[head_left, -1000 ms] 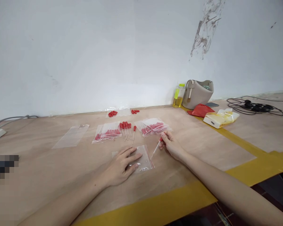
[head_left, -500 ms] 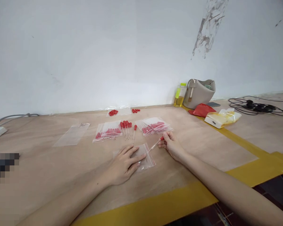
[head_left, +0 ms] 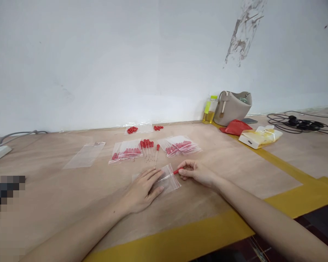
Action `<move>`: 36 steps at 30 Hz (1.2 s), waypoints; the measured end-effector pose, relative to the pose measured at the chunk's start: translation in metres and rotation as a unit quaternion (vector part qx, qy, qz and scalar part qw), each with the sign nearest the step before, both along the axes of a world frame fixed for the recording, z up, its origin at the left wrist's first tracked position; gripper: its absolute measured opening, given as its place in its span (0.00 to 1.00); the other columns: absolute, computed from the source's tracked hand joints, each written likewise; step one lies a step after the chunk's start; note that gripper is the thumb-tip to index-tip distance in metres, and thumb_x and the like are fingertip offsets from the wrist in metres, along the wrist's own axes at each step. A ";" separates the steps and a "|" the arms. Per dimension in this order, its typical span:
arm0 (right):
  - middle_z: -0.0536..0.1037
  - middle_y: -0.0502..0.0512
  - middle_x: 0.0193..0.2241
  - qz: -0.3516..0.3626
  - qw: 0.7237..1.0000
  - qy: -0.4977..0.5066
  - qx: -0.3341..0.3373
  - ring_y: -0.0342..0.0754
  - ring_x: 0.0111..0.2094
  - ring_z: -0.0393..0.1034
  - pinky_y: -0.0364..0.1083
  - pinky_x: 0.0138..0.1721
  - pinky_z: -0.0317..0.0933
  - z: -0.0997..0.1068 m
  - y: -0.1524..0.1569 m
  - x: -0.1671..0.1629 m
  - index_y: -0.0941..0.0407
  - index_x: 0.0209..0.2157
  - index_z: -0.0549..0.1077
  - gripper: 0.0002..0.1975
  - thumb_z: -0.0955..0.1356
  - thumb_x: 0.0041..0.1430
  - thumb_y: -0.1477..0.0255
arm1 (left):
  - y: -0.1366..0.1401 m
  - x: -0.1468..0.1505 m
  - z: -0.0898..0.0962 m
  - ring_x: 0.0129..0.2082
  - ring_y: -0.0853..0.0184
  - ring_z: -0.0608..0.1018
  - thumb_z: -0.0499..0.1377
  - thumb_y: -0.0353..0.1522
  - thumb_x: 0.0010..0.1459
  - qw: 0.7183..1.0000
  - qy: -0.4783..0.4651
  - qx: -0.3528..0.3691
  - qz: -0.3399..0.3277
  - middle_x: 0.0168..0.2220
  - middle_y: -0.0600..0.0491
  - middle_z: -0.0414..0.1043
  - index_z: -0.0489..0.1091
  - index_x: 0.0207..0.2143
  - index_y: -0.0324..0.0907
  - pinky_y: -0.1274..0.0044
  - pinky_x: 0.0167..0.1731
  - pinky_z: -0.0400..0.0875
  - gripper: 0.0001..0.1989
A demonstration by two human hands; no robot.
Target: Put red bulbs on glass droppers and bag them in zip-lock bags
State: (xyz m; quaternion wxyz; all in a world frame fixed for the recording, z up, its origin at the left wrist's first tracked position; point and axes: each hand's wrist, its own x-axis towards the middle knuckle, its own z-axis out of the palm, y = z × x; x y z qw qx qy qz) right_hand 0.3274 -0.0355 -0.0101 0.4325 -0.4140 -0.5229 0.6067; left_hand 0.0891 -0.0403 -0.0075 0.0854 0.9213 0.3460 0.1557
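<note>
My left hand (head_left: 144, 190) lies flat with fingers apart on a clear zip bag (head_left: 170, 183), pressing it to the table. In my right hand (head_left: 194, 172) the red bulb of a glass dropper (head_left: 177, 171) is pinched between thumb and fingers. The dropper's thin tube is inside the bag through its right-hand mouth, while the bulb stays outside. Beyond the bag, several red-bulbed droppers (head_left: 147, 145) lie in a bunch, with a single dropper (head_left: 157, 148) beside them. Filled bags are stacked to the left (head_left: 125, 151) and to the right (head_left: 179, 146) of the bunch.
Flat clear bags (head_left: 86, 155) lie at left. Loose red bulbs (head_left: 158, 128) are near the wall. At back right stand a bottle (head_left: 209, 111) and a grey bag (head_left: 232, 107), with a red pouch (head_left: 236, 128), a yellowish-white packet (head_left: 259, 137) and black cables (head_left: 303, 124). Yellow tape (head_left: 180, 238) edges the table.
My right hand has moved left and slightly down, sliding the dropper's tube into the bag. My left index finger has drawn back from the bag's mouth.
</note>
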 end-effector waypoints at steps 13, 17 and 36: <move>0.72 0.50 0.28 0.051 0.994 -0.023 0.093 0.36 0.20 0.63 0.36 0.17 0.54 -0.006 0.001 -0.017 0.58 0.29 0.68 0.13 0.70 0.42 0.66 | 0.001 0.002 -0.001 0.55 0.61 0.59 0.45 0.39 0.60 0.999 -0.034 -0.007 -0.003 0.55 0.49 0.56 0.52 0.56 0.43 0.66 0.53 0.54 0.22; 0.71 0.48 0.24 0.140 0.987 0.015 0.075 0.39 0.22 0.66 0.39 0.21 0.61 -0.003 -0.001 -0.023 0.57 0.31 0.65 0.14 0.68 0.46 0.63 | 0.001 0.003 0.000 0.54 0.60 0.59 0.46 0.38 0.60 0.999 -0.045 -0.013 -0.018 0.55 0.49 0.57 0.52 0.56 0.44 0.65 0.52 0.55 0.22; 0.76 0.54 0.34 0.174 0.982 -0.040 0.066 0.42 0.32 0.69 0.42 0.33 0.61 -0.001 0.008 -0.005 0.57 0.44 0.68 0.23 0.70 0.43 0.71 | -0.001 -0.036 0.012 0.53 0.62 0.62 0.51 0.37 0.57 0.995 -0.043 -0.062 -0.060 0.53 0.51 0.59 0.57 0.53 0.47 0.68 0.51 0.58 0.21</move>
